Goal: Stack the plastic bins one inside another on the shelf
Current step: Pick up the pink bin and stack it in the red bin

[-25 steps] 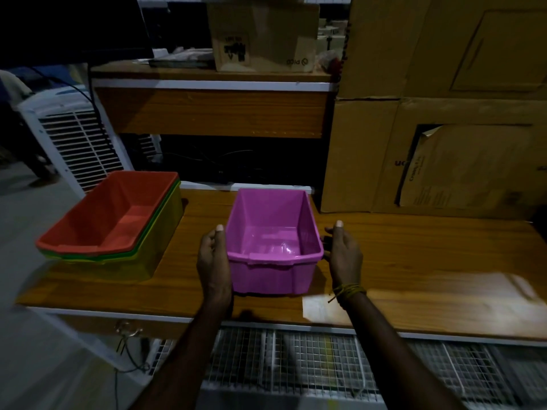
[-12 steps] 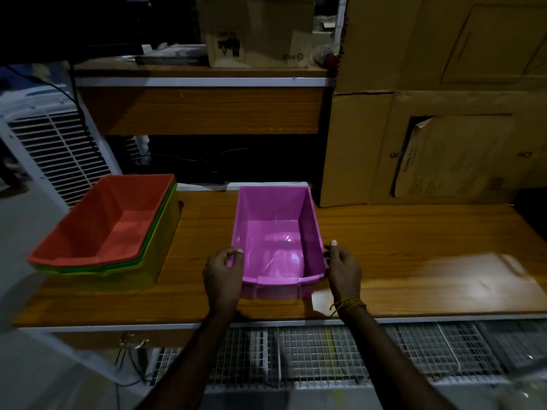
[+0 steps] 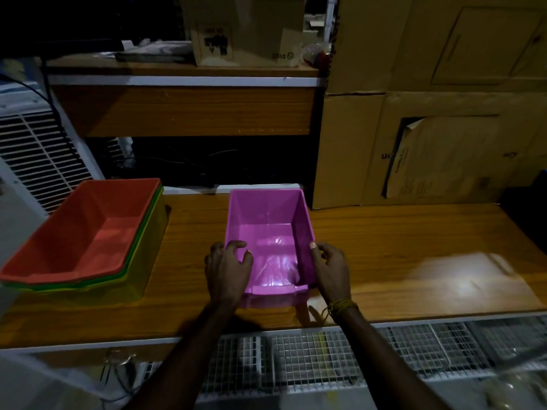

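Two hands [image 3: 229, 272] [image 3: 331, 269] on either side of pink bin [image 3: 268, 220].

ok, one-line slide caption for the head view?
Both hands grasp a pink bin beside nested bins on the shelf.

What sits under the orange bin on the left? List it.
Under the orange bin, only the rims of a green bin and the side of a yellow bin show, nested on the wooden shelf. Their insides are covered, so any contents stay unseen.
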A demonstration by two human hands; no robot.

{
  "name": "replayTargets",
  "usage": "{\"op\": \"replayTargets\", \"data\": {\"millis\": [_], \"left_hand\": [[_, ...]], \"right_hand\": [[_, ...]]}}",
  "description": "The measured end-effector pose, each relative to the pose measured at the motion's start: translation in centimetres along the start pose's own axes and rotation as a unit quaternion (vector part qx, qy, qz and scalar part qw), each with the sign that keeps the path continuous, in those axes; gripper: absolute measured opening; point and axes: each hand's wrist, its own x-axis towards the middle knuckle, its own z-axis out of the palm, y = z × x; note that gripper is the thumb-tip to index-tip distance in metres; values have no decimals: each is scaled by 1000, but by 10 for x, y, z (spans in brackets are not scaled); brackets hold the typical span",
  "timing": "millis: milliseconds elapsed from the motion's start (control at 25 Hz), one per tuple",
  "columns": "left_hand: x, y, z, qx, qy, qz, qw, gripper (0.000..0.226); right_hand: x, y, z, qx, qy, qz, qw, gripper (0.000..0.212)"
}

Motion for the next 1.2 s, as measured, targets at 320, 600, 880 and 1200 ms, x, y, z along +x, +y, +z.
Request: {"op": "replayTargets", "data": {"millis": [320,600,880,1200], "left_hand": [[15,14,19,0,25,-29,999,23],[28,15,20,-64,61,-34,995,12],[65,15,-31,-118,80,-50,988,12],[105,-14,-163,-142,162,50,975,18]], "right_hand": [[30,10,14,-9,-24,42,999,49],[43,0,15,-4,-10,34,999,30],[52,-47,36,42,13,15,999,39],[19,-158,101,91,45,-89,991,30]]}}
